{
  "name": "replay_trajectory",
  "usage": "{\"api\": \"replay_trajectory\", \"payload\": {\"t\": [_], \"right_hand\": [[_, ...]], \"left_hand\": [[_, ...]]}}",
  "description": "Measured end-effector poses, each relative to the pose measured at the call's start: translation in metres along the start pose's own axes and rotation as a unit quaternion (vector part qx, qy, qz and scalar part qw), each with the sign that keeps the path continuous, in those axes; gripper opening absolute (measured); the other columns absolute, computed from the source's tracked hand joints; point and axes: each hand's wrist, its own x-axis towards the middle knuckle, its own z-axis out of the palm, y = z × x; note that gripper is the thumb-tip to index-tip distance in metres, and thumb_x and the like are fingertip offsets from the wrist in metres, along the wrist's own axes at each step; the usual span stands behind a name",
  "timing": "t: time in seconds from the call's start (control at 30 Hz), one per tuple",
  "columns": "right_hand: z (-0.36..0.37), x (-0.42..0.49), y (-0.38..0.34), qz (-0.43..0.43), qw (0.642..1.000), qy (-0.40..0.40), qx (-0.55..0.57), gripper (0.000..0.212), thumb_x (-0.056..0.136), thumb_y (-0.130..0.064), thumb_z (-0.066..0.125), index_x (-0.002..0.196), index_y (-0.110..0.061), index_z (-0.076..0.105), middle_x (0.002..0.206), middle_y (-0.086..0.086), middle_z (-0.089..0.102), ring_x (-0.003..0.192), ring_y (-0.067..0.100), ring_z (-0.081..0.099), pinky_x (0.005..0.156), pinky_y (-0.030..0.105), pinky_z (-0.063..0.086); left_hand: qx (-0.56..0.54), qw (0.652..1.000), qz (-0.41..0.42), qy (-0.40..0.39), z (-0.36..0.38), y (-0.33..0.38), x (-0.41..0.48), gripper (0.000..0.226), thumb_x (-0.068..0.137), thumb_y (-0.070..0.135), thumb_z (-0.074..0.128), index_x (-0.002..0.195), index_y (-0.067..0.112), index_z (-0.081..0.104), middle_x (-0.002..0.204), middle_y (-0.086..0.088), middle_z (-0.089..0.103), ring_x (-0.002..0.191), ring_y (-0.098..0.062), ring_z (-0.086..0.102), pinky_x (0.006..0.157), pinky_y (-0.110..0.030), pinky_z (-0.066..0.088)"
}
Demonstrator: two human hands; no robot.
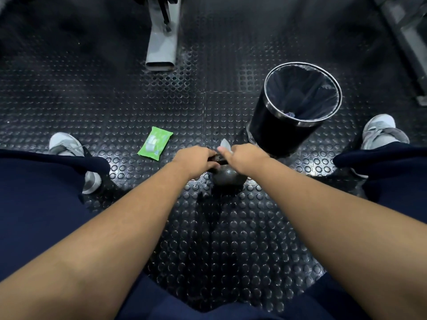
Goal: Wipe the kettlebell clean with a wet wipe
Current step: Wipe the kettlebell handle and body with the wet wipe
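Progress: wiping looked under way rather than finished; a wipe was out of its pack and at the handle, and nothing lay discarded beside the weight.
Kettlebell [227, 177]: stood on the floor between the person's feet, just in front of the bin, its dark round body showing below both hands.
Left hand [194, 158]: fingers curled round the near end of the handle, apparently steadying it.
Right hand [245, 155]: closed on the wet wipe [224, 144], a pale corner poking out beyond the fingers at the handle's far side.
Left to do: by my reading, the round body and the base, then dropping the wipe in the bin; whether the handle was already clean could not be told.
Pack of wipes [155, 143]: green, flat on the floor, left of the weight and apart from it.
Bin [298, 107]: black, lined, open-topped, with some scraps at the bottom.
Floor [115, 107]: dark studded rubber tiles with a sheen.
Room: gym-like and dim; a grey metal leg [163, 38] of some equipment stood farther off.
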Motion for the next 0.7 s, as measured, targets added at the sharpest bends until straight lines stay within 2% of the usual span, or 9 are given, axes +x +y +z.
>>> {"api": "replay_trajectory", "payload": {"t": [0.1,0.2,0.3,0.37,0.47,0.5,0.57,0.63,0.7], "right_hand": [[0.003,0.004,-0.012,-0.021,1.000,-0.020,0.005,0.074,0.105,-0.063,0.015,0.130,-0.009,0.059,0.127,0.016,0.065,0.123,0.034,0.057,0.101,0.045,0.046],[0.005,0.003,0.004,-0.017,0.999,-0.015,0.037,0.074,0.103,-0.066,0.014,0.123,-0.012,0.061,0.123,0.015,0.066,0.118,0.033,0.059,0.098,0.044,0.046],[-0.003,0.000,0.021,0.004,1.000,-0.028,0.003,0.068,0.106,-0.062,0.014,0.116,-0.014,0.061,0.111,0.013,0.066,0.112,0.033,0.060,0.096,0.043,0.047],[-0.008,0.000,0.019,0.014,1.000,-0.023,0.001,0.072,0.103,-0.065,0.013,0.107,-0.014,0.063,0.107,0.012,0.067,0.111,0.033,0.061,0.097,0.043,0.048],[-0.009,0.002,-0.009,-0.024,0.999,-0.038,0.012,0.075,0.106,-0.061,0.010,0.130,-0.014,0.062,0.126,0.017,0.066,0.124,0.034,0.057,0.106,0.045,0.044],[-0.007,0.002,-0.018,-0.040,0.998,-0.042,0.018,0.072,0.108,-0.057,0.010,0.131,-0.012,0.061,0.128,0.018,0.066,0.125,0.034,0.057,0.106,0.044,0.043],[-0.004,0.002,-0.026,-0.066,0.997,-0.033,0.025,0.062,0.111,-0.049,0.015,0.119,-0.011,0.064,0.119,0.017,0.068,0.117,0.033,0.060,0.099,0.040,0.045],[0.000,0.004,-0.013,-0.066,0.997,-0.015,0.045,0.053,0.110,-0.048,0.024,0.101,-0.016,0.066,0.102,0.010,0.069,0.103,0.030,0.062,0.086,0.036,0.045],[0.002,0.005,0.005,-0.051,0.997,0.004,0.051,0.040,0.109,-0.042,0.035,0.083,-0.022,0.059,0.086,0.003,0.065,0.090,0.026,0.061,0.075,0.033,0.042]], "left_hand": [[-0.002,1.000,-0.008,-0.004,0.000,0.000,0.000,0.044,0.093,0.066,0.056,0.119,0.032,0.067,0.096,0.002,0.070,0.089,-0.023,0.067,0.069,-0.035,0.049],[-0.009,1.000,0.001,-0.004,0.000,0.000,0.000,0.042,0.095,0.064,0.056,0.127,0.039,0.064,0.098,0.003,0.068,0.096,-0.024,0.067,0.073,-0.036,0.051],[-0.021,1.000,-0.003,-0.010,-0.001,0.000,-0.001,0.037,0.095,0.064,0.056,0.121,0.039,0.065,0.089,0.008,0.062,0.096,-0.024,0.066,0.080,-0.039,0.055],[-0.024,1.000,-0.008,-0.012,-0.001,-0.001,0.000,0.037,0.095,0.064,0.056,0.119,0.037,0.066,0.090,0.007,0.065,0.096,-0.024,0.067,0.083,-0.041,0.056],[-0.014,1.000,-0.012,-0.007,0.000,0.000,0.000,0.041,0.095,0.064,0.057,0.118,0.032,0.065,0.100,0.001,0.071,0.096,-0.027,0.068,0.081,-0.041,0.056],[-0.006,1.000,-0.017,-0.004,0.000,0.000,0.000,0.041,0.095,0.064,0.057,0.114,0.028,0.065,0.101,-0.002,0.071,0.095,-0.028,0.068,0.078,-0.039,0.054],[0.004,1.000,-0.021,0.002,-0.001,0.001,-0.001,0.040,0.096,0.062,0.057,0.105,0.024,0.064,0.100,-0.004,0.071,0.093,-0.029,0.066,0.073,-0.036,0.049],[-0.003,1.000,-0.016,0.001,-0.002,0.001,-0.002,0.039,0.096,0.062,0.058,0.113,0.027,0.067,0.103,-0.001,0.071,0.097,-0.027,0.066,0.075,-0.036,0.049],[-0.014,1.000,-0.009,-0.001,-0.003,0.001,-0.003,0.036,0.096,0.061,0.057,0.116,0.033,0.067,0.102,0.003,0.070,0.098,-0.025,0.066,0.076,-0.036,0.050]]}}
